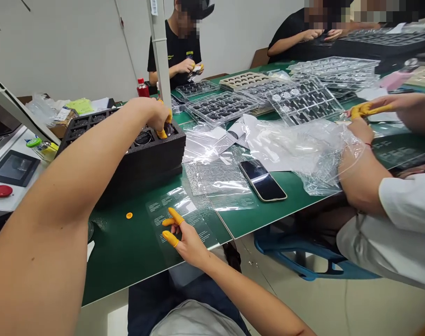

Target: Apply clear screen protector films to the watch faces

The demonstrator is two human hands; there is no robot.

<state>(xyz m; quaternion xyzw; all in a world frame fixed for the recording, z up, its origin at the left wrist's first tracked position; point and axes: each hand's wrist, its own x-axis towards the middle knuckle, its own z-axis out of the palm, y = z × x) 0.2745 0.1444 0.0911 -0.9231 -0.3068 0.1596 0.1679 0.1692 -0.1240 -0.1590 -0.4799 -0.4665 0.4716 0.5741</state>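
I see the left hand point(162, 122) at a round piece point(169, 130) in the black foam tray point(159, 156), whose pockets presumably keep pieces apart (whether that hand grips, I cannot tell). The right hand point(186, 241) hangs loosely open, empty, over a printed clear sheet point(199, 227).

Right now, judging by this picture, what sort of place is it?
Probably a small-parts assembly or packing workshop: stacked black foam trays, clear plastic trays and yellow finger cots being worn.

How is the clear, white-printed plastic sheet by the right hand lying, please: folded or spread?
Spread: the clear plastic sheet lies flat on the green table, its rows of white print showing.
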